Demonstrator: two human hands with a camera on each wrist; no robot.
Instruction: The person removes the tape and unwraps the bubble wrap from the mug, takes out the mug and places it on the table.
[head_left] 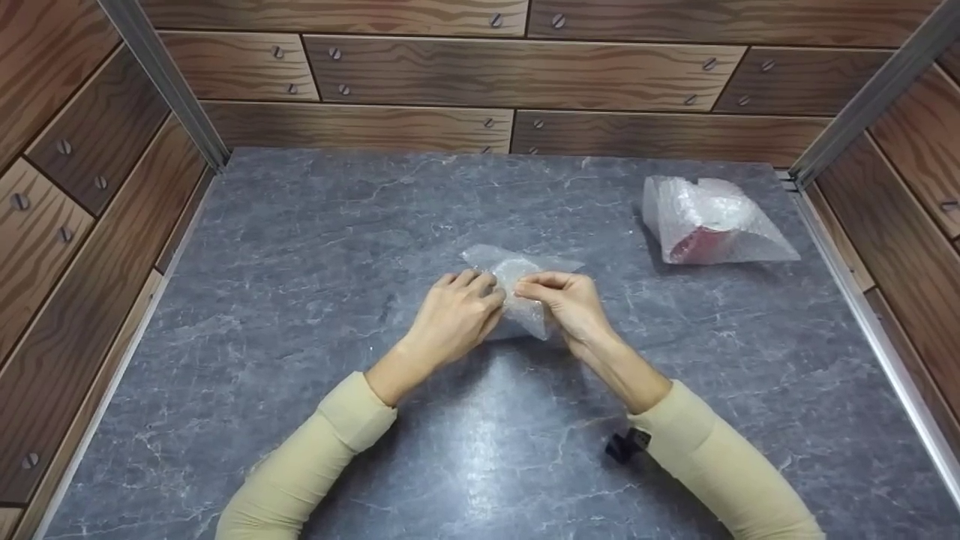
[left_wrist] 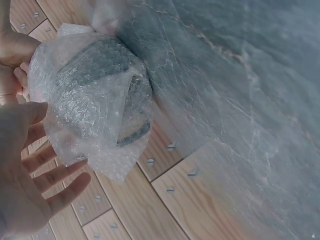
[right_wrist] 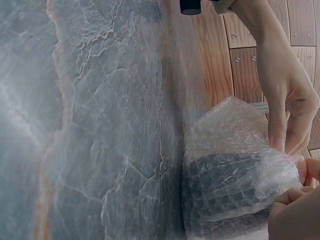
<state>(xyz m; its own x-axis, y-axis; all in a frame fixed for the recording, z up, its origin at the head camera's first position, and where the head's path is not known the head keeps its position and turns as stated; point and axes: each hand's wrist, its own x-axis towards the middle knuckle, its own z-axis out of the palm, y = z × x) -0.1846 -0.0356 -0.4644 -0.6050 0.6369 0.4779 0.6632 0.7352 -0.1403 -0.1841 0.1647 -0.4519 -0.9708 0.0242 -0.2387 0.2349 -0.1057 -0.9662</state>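
A bundle of bubble wrap [head_left: 516, 267] sits at mid-table between both hands. Through the clear layers a dark item shows in the right wrist view, its kind hidden by the bubbles. My left hand [head_left: 459, 309] leans over the bundle's left side, its fingers loosely bent and spread, fingertips against the wrap [left_wrist: 92, 100]. From the right, my right hand [head_left: 574, 304] pinches the wrap between thumb and forefinger. In the right wrist view, a thin pinkish strip [right_wrist: 292, 157] lies by those pinching fingertips, close beneath the left fingertips.
A second bubble-wrapped package [head_left: 712, 221], with something red inside, stands at the table's far right. Wood-patterned walls [head_left: 517, 75] and metal rails [head_left: 169, 82] bound the grey marbled table [head_left: 322, 217]. A small black device [head_left: 628, 445] is by the right cuff.
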